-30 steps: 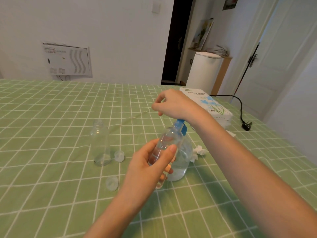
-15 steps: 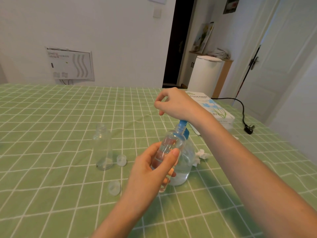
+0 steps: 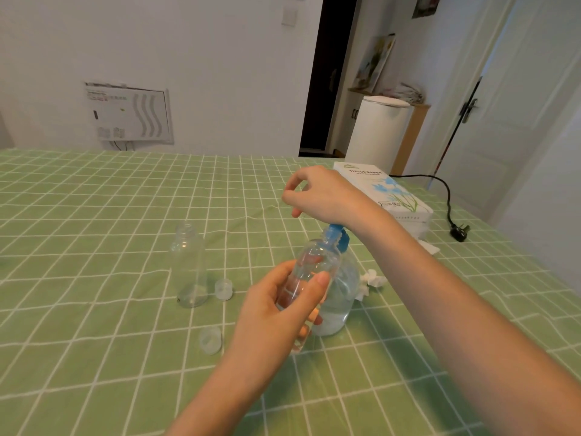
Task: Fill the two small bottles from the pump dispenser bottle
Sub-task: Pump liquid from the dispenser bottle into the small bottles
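**Work surface.** A table covered with a green tablecloth (image 3: 94, 215) printed with a white grid. The cloth shows light creases near the centre.

**Task items.**
- The pump dispenser bottle (image 3: 341, 297) stands upright on the cloth, clear, partly filled, with a blue pump head (image 3: 337, 236).
- The left hand (image 3: 276, 313) grips one small bottle (image 3: 314, 265), thumb and fingers wrapped round its body. The bottle is tilted, with its neck up against the pump head.
- The right hand (image 3: 320, 196) is above the pump head with its fingers loosely bent and holding nothing. Whether the heel of the hand touches the pump is hidden.
- The second small bottle (image 3: 188, 269) stands upright and uncapped, to the left and well apart.
- One clear cap (image 3: 224, 289) lies just beside the second bottle. Another cap (image 3: 210, 340) lies nearer the camera.

**Other items on the table.** A crumpled tissue (image 3: 372, 278), a tissue box (image 3: 390, 193), and a black power cable (image 3: 446, 196).

**Room.** White walls, a wall panel (image 3: 129, 114), a dark doorway (image 3: 327, 73), a white cylindrical bin (image 3: 377, 133) and a white door (image 3: 503, 105).
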A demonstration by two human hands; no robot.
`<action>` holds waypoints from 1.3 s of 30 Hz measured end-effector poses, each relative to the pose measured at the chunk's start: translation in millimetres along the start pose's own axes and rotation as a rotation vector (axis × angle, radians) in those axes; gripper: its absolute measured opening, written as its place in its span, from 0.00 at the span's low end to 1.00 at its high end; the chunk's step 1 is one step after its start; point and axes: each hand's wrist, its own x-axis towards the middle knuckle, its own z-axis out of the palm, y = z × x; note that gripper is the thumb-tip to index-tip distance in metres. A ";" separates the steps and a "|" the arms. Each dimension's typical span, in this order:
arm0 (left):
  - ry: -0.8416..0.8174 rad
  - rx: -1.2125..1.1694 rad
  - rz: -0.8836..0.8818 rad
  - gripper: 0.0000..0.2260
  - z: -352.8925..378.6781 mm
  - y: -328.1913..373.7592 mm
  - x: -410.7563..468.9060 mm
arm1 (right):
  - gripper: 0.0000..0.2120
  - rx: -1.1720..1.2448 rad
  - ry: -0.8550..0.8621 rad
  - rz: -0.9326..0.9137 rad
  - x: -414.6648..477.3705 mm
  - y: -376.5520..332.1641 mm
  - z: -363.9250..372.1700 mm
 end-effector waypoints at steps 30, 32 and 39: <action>-0.010 -0.019 0.010 0.10 0.6 -0.5 2.8 | 0.16 -0.042 0.020 0.008 2.6 -3.3 -6.0; -0.004 -0.018 0.009 0.12 0.4 -1.0 2.5 | 0.15 -0.037 0.013 0.022 1.0 -2.7 -3.9; -0.007 -0.010 0.006 0.13 -0.9 -5.4 1.6 | 0.13 -0.024 -0.010 0.044 -2.5 2.2 4.0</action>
